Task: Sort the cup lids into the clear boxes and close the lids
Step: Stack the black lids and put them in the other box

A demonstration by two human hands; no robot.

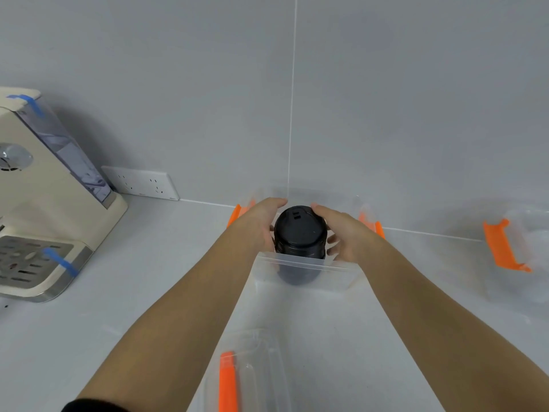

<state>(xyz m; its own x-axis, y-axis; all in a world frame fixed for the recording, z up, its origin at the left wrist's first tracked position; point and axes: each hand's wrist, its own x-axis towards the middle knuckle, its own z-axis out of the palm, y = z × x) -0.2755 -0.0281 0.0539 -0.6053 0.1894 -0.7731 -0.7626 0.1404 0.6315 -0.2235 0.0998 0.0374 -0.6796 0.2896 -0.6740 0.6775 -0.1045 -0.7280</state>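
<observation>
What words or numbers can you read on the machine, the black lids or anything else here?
No word, number or brand can be read in this picture.
cream machine: the marks on its clear tank are too blurred to read.
stack of black cup lids: only raised shapes on top, no letters.
wall socket: no readable text.

Pale counter (148, 292) with cream machine (44, 203), clear box (338, 279), loose clear lid (258, 373), perhaps a second box (534, 230).
</observation>
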